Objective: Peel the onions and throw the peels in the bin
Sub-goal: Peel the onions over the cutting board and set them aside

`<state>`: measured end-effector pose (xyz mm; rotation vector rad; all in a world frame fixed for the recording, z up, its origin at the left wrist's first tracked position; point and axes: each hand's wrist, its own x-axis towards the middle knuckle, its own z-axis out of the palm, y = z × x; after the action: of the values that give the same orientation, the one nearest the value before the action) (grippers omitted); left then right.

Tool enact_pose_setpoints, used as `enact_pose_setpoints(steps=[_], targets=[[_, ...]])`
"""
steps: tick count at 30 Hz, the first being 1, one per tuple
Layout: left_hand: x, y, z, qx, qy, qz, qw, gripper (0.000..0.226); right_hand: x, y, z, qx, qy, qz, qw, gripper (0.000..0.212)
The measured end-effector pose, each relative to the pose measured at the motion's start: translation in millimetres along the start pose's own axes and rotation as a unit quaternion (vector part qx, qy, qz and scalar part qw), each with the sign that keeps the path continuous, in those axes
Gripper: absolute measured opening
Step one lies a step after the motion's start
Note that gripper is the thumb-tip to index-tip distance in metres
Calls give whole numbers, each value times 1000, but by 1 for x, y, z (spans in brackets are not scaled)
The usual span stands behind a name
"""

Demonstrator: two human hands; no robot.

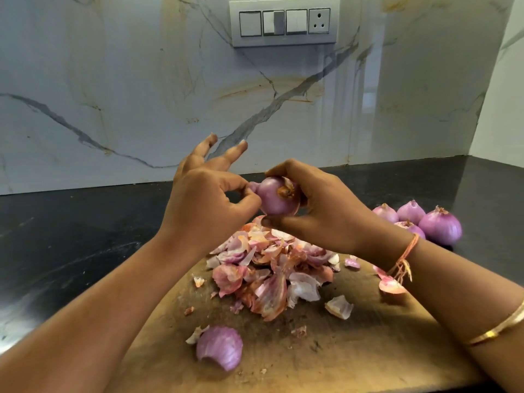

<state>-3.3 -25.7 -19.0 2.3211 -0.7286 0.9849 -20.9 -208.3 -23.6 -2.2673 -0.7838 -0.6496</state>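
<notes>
Above the far end of the cutting board (pixel 368 344), in the head view, the onion (pixel 279 199) being worked on is up in the air, right over the peel pile (pixel 272 268). The right hand (pixel 326 211) has the main grip: fingers curled over the top, thumb underneath, so the bulb is cupped from its right side. The left hand (pixel 207 205) comes in from the other side. Its thumb and forefinger pinch a little purple nub of skin sticking out at the onion's left end, and its other fingers are fanned out holding nothing.

The bit that matters imo: the onion seems to lie sideways, long axis running roughly left-right between the two hands, with a dry brown patch turned toward the camera. So the pinched flap sits on the left hand's side. My guess is the pull goes leftward, away from the right hand, while that one holds firm or twists the bulb. Can't tell how much skin is left on the hidden far side.

Off the board's far right corner, a cluster of onions (pixel 419 219) sits on the dark table (pixel 71 236), and they look already peeled. One big curled peel (pixel 221 347) lies on the board's near side. No bin in view anywhere, so all the peels are yet to be thrown out.
</notes>
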Motion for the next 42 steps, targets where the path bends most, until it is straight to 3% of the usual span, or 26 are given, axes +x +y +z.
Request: enact_pose_setpoints(steps=[5, 10, 21, 27, 31, 34, 36, 39, 42], targets=[[3, -1, 0, -67, -1, -87, 994, 21, 1, 2, -2, 101, -18, 46, 994, 54], [4, -7, 0, -41, -34, -133, 990, 23, 0, -1, -2, 212, -56, 79, 972, 51], [6, -26, -1, 58, -77, -161, 982, 25, 0, -8, -12, 326, -67, 106, 937, 55], [4, -20, 2, 27, -131, -137, 982, 42, 1, -3, -10, 375, -64, 149, 913, 54], [5, -18, -2, 46, -126, -114, 984, 22, 2, 0, -8, 416, -59, 171, 891, 40], [6, -16, -3, 22, -88, -85, 992, 7, 2, -1, -7, 381, -55, 160, 909, 30], [7, -15, -4, -9, -54, -57, 997, 15, 2, -2, -7, 321, -49, 146, 934, 31], [6, -9, -6, -67, -19, -57, 996, 7, 1, 1, -5, 235, -53, 119, 963, 53], [4, -5, -5, -93, -34, -68, 993, 24, 0, 1, 0, 183, -58, 97, 977, 64]])
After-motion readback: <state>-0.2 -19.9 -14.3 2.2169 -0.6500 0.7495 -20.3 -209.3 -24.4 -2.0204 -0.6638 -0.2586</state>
